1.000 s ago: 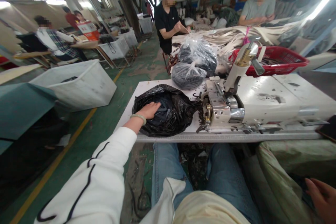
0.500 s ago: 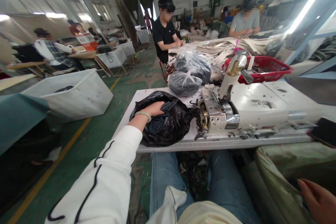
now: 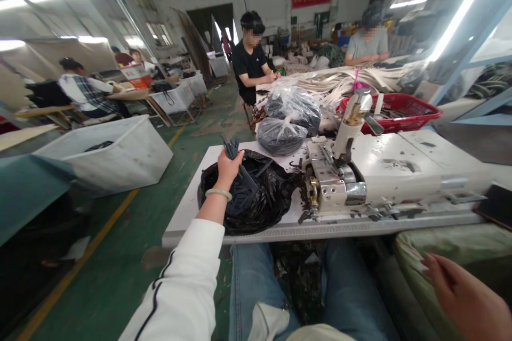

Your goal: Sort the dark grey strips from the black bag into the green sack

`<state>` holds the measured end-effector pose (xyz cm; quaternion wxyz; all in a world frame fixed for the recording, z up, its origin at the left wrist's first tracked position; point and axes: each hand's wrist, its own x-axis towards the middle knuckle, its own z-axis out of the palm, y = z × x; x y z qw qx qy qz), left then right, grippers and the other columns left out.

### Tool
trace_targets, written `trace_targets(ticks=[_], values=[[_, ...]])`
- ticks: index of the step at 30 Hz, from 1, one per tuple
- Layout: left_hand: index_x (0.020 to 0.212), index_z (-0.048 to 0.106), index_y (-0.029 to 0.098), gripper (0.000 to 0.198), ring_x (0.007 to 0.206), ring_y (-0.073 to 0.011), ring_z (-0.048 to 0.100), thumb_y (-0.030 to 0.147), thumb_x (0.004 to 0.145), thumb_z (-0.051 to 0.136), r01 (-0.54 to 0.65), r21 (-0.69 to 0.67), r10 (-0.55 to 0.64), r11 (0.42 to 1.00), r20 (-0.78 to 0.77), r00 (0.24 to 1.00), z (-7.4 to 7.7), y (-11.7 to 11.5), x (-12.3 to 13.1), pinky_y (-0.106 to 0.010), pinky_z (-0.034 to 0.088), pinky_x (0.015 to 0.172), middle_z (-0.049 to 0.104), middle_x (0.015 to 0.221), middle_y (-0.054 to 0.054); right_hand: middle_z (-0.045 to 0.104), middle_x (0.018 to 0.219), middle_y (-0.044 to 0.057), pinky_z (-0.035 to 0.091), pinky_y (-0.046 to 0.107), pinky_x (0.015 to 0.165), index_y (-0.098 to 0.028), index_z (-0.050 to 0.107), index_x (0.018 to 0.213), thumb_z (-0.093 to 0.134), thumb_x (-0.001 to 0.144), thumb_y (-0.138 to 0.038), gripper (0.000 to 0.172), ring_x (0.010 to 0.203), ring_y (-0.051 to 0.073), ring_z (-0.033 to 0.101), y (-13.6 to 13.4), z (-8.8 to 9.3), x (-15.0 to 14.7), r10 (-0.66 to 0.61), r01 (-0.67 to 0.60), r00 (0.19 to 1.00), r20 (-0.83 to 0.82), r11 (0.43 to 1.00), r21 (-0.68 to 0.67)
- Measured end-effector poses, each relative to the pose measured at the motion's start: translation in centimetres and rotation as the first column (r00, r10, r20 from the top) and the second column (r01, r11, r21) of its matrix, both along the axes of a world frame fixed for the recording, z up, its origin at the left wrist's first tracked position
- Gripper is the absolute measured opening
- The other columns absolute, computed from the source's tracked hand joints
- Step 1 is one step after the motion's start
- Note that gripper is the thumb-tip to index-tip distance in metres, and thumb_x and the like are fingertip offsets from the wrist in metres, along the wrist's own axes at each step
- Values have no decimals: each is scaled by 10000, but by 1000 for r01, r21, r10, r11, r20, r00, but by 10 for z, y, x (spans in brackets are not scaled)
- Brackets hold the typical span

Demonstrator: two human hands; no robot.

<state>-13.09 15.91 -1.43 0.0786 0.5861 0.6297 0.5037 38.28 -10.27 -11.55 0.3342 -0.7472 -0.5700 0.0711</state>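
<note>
Head view, and look at that left hand (image 3: 229,166): fingers wrapped tight round a bundle of dark strips (image 3: 231,147), ends poking up above the fist! It's right over the far left rim of the black bag (image 3: 282,200), which sits open near the tabletop's (image 3: 180,225) left end, more strips inside. Right beside it, the machine (image 3: 340,181); clear bags (image 3: 282,137) sit at the far edge. Down past the near edge, the right hand (image 3: 452,285) curls by a green sack (image 3: 412,264); whether it's pinching anything, I can't tell.
</note>
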Motion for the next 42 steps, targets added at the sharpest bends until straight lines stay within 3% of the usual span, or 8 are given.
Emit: trace_targets(ticks=[3,6,10,13,18,25,31,42], values=[[912,588,148,304,648,-195,622,417,772,578,-49,31,46,998,91,995,-8,-6,6,-335,492,673,638,690,-48,708,814,92,518,376,626,-323,637,955,496,829,-473,240,706,264,680,41,32,-86,294,-295,944,-148,955,17],[854,599,157,290,701,-207,635,415,726,637,-69,50,61,996,152,986,-18,-15,16,-337,490,703,653,728,-61,691,1004,91,510,362,795,-245,611,1108,446,894,-330,284,887,229,658,97,55,-187,637,-636,751,-172,769,72],[840,596,167,296,788,-230,644,414,695,673,-93,71,77,993,206,976,-27,-27,27,-355,487,750,669,816,-86,560,1265,171,420,336,952,-106,469,1303,527,843,-196,472,1157,232,527,166,63,-301,719,-718,678,-153,692,71],[864,590,169,309,815,-234,646,420,702,670,-96,79,75,992,235,969,-31,-34,28,-364,488,765,671,850,-91,624,1163,168,421,324,909,-107,561,1201,552,827,-156,378,1091,241,568,191,54,-346,695,-707,699,-167,707,-15],[880,590,173,339,828,-229,648,429,683,691,-50,61,30,997,295,955,-44,-48,25,-362,493,770,673,856,-82,698,891,134,430,299,767,-138,680,864,528,835,-148,155,864,240,639,192,33,-361,639,-661,741,-207,748,-58],[973,578,151,392,888,-231,639,476,754,596,-21,44,0,999,424,906,-66,-47,26,-385,486,807,670,930,-107,696,836,58,394,247,695,-184,685,883,567,797,-178,146,781,191,609,197,29,-363,616,-647,729,-299,763,-5],[1004,615,140,461,933,-240,641,371,629,750,114,22,-111,993,470,876,-70,-48,27,-372,485,843,677,1001,-117,673,776,53,385,259,696,-179,685,821,594,782,-210,104,735,186,575,198,27,-365,574,-613,693,-436,787,63],[914,627,131,385,730,-207,667,359,628,748,169,-4,-140,986,543,828,-71,-44,20,-364,529,709,698,834,-83,605,590,20,429,223,485,-123,683,786,563,813,-388,292,489,104,517,211,17,-369,296,-493,302,-906,862,117]])
